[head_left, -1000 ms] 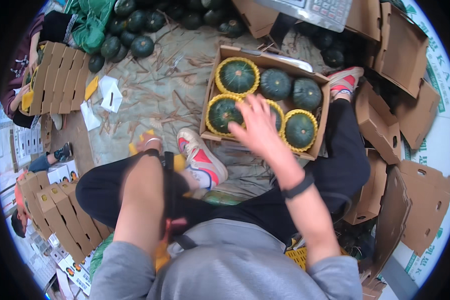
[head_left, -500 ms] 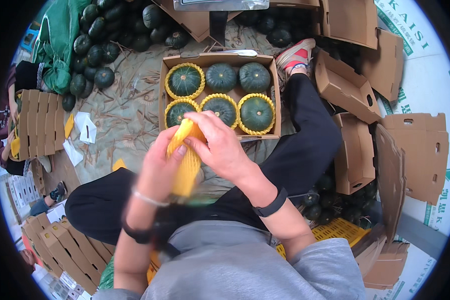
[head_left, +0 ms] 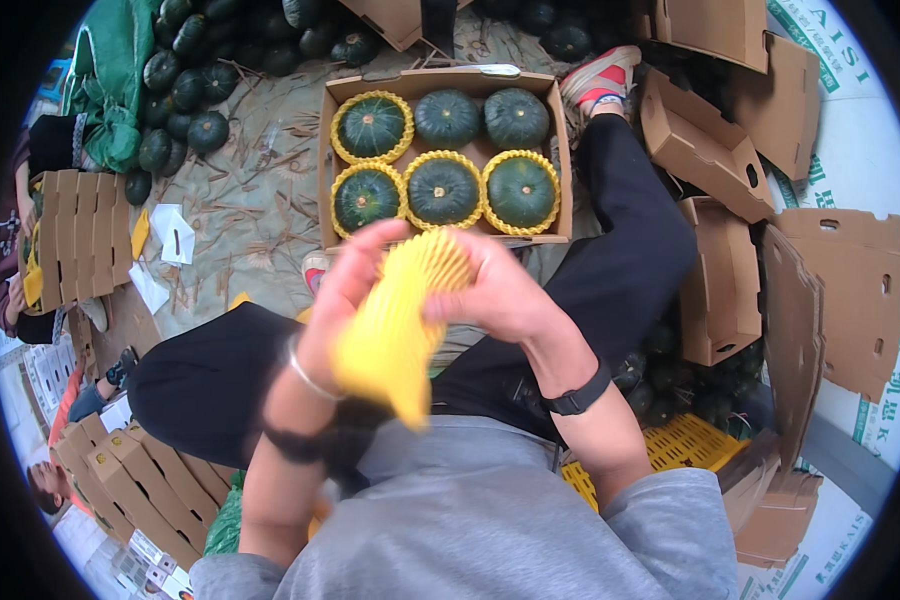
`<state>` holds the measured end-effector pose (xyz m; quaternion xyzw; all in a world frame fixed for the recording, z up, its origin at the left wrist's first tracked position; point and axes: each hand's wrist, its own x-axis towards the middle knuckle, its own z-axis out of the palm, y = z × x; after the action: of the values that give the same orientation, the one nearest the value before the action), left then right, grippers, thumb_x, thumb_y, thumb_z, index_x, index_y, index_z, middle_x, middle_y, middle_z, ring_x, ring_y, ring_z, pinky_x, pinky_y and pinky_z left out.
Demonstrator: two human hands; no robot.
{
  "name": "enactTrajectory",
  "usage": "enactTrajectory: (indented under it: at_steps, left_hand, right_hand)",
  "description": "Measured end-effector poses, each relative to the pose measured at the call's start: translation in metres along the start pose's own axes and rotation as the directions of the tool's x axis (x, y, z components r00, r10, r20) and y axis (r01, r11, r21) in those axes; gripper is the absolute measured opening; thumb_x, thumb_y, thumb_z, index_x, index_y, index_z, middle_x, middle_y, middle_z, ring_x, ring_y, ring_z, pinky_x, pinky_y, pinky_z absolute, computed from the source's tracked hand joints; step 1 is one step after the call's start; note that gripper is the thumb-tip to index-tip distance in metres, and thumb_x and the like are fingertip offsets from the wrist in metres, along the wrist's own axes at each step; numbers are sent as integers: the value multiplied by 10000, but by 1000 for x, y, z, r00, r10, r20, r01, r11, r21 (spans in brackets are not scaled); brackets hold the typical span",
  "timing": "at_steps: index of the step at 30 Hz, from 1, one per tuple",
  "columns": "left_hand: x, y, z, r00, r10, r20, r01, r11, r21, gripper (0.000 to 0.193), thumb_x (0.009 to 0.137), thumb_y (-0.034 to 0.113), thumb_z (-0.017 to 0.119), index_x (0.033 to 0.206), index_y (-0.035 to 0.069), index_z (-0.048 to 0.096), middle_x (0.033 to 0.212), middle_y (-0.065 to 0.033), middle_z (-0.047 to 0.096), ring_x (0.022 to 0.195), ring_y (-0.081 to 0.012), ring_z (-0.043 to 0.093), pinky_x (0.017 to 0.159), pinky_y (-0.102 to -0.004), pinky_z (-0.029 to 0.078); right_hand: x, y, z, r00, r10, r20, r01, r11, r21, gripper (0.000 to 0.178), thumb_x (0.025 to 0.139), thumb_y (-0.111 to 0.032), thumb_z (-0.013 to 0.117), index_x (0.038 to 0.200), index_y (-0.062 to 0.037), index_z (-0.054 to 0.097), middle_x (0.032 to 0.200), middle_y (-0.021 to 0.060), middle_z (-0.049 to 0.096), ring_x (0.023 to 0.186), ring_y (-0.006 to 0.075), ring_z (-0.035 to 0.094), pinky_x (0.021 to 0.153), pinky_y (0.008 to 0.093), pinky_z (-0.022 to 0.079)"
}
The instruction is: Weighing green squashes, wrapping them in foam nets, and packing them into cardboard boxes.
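A yellow foam net sleeve [head_left: 395, 325] is stretched between my hands above my lap, bunched into ridges at its upper end. My left hand [head_left: 332, 310] grips its left side, slightly smeared by motion. On the other side my right hand [head_left: 500, 290] holds the upper end, thumb pressed on the foam. Just beyond them lies an open cardboard box [head_left: 565, 190] of dark green squashes. The upper middle squash [head_left: 446, 119] and upper right squash [head_left: 516, 117] are bare; the others, such as the lower right squash [head_left: 520, 191], wear yellow foam nets.
Loose squashes [head_left: 187, 88] are heaped at the far left beside a green cloth [head_left: 110, 90]. Open cardboard boxes [head_left: 720, 280] crowd the right, above a yellow crate [head_left: 690, 445]. At the left edge a co-worker's arm [head_left: 22, 200] reaches to a stack of cartons [head_left: 85, 240].
The foam sleeve has opened wider and bunched up between my hands. My right hand has moved right and lower, and the two hands are farther apart. The box of squashes looks unchanged.
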<state>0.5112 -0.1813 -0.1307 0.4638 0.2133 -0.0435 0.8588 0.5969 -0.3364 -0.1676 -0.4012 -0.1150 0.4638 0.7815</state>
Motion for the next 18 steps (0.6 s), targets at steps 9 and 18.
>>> enactTrajectory:
  at_steps: [9,18]
  left_hand:
    - [20,10,-29,982,-74,174,88,993,-77,674,846,391,626,1346,-13,423,1010,-86,597,949,-215,581,914,-317,441]
    - [117,-28,-32,994,-105,-12,104,960,259,242,948,174,547,1087,-24,555,1011,-29,609,880,-94,571,783,-260,487]
  right_hand:
    - [-3,9,-11,997,63,-43,-52,974,222,304,770,-69,752,965,-91,520,910,-15,612,797,58,588,664,210,492]
    - [87,-60,-78,945,-84,-315,-12,956,-292,167,874,-163,554,892,3,561,907,104,643,847,171,639,731,295,503]
